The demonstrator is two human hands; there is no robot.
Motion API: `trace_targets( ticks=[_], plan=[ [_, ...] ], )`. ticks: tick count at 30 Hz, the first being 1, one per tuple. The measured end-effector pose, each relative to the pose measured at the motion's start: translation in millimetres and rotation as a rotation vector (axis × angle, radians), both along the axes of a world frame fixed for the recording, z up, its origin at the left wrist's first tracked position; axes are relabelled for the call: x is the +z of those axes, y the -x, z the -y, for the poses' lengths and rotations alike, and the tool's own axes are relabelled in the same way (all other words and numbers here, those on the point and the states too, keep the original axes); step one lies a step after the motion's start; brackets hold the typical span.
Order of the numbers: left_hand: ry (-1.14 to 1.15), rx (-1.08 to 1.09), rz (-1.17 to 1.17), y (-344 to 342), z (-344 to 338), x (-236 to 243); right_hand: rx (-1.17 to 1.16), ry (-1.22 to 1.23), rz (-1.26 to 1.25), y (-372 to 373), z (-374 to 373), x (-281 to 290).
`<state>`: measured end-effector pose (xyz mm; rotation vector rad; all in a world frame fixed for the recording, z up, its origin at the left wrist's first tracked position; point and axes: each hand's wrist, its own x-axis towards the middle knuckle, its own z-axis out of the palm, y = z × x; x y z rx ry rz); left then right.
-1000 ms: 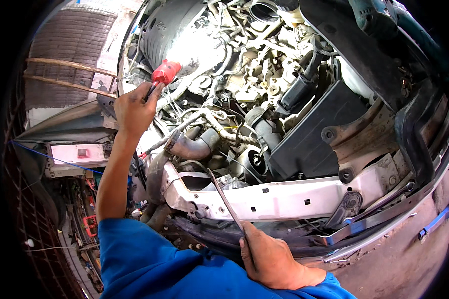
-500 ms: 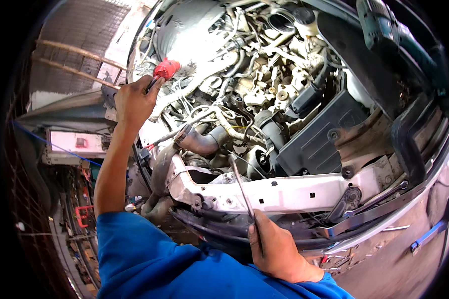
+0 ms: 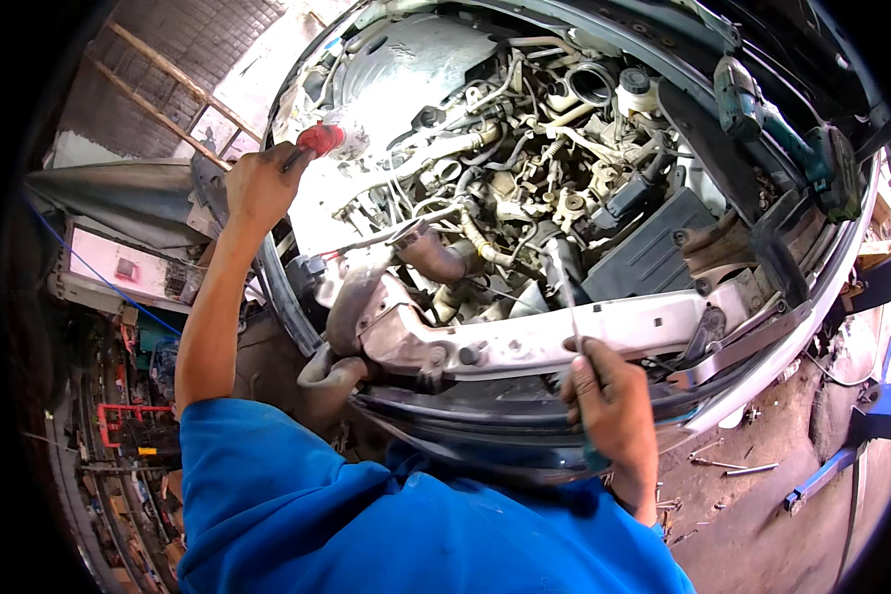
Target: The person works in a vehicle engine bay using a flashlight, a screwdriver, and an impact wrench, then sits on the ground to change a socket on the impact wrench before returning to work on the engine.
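Note:
My left hand (image 3: 257, 190) is closed round the dark handle of a red work lamp (image 3: 321, 140), held over the left side of the open car engine bay (image 3: 525, 168). Its glare washes out the engine cover (image 3: 436, 54) and nearby hoses. In my closed right hand (image 3: 614, 396) is a long thin metal-shafted screwdriver (image 3: 568, 295); a teal end shows below the palm. The shaft crosses above the pale front crossmember (image 3: 535, 335), pointing toward a dark pipe behind it. Whether the tip touches anything, I cannot tell.
A teal cordless power tool (image 3: 787, 139) rests on the engine bay's right edge. Behind the crossmember lies a black box cover (image 3: 653, 243). A brown elbow hose (image 3: 431, 252) rises at front left. Several tools lie on the floor (image 3: 733, 515), near a blue metal stand (image 3: 822, 480).
The view has shifted. My right hand has moved rightward and up toward the crossmember with the screwdriver, its shaft now pointing deeper into the bay. The lamp stays in my left hand.

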<state>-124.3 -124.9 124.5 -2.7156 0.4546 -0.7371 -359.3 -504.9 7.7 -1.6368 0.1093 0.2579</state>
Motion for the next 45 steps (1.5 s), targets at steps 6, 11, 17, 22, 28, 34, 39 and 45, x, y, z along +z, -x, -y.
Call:
trace_targets(
  ticks=[6, 11, 17, 22, 28, 34, 39, 45],
  plan=[
    [0.158, -0.185, 0.075, -4.5, -84.7, -20.3, -0.152, -0.045, -0.049, 2.7, -17.4, 5.5],
    [0.352, -0.185, 0.105, 3.6, -120.7, -44.2, -0.216, 0.07, 0.045, 0.0, -31.8, 0.0],
    [0.502, -0.119, -0.003, -14.8, -171.3, -63.8, -0.234, 0.158, 0.039, 0.3, -34.6, 0.4],
    [0.471, -0.034, -0.135, -41.7, -189.7, -71.2, -0.278, 0.194, 0.028, -1.3, -40.7, -5.3],
    [0.395, 0.002, -0.186, -100.1, -196.8, -118.9, -0.281, 0.262, 0.039, -2.7, -39.5, -5.6],
    [0.289, 0.046, -0.349, -137.8, -213.9, -163.8, -0.311, 0.165, 0.012, -8.0, -42.3, -6.8],
    [0.304, 0.041, -0.371, -131.4, -210.6, -170.8, -0.341, 0.154, 0.011, -6.8, -38.9, -7.8],
    [0.547, 0.003, -0.235, -126.5, -222.7, -199.7, -0.398, 0.161, 0.025, -7.0, -51.2, -1.4]
  ],
)
